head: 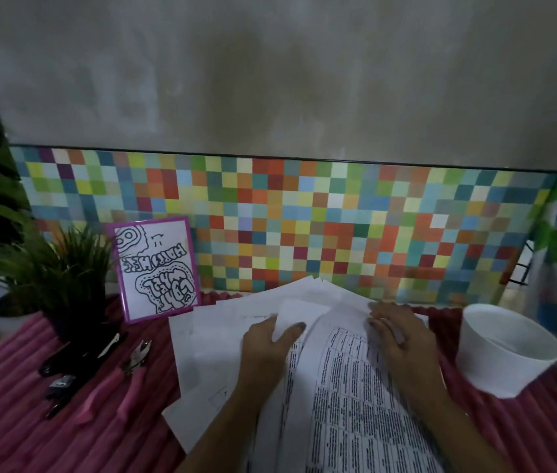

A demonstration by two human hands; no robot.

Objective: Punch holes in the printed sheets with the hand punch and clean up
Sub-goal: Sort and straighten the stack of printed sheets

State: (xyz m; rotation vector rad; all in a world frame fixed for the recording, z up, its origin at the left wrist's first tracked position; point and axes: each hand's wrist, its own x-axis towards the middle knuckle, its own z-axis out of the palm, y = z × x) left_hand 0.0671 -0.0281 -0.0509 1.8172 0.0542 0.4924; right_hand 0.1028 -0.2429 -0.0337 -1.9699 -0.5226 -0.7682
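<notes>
Bare forearms, no sleeves, dark-painted fingernails

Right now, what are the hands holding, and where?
The left hand pinches the near edge of a small white sheet between thumb and fingers. The right hand lies on the printed sheets; its grip cannot be told.

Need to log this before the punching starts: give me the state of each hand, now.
Left hand: pinching a small white sheet by its edge.
Right hand: resting on the printed sheets; grip cannot be told.
</notes>
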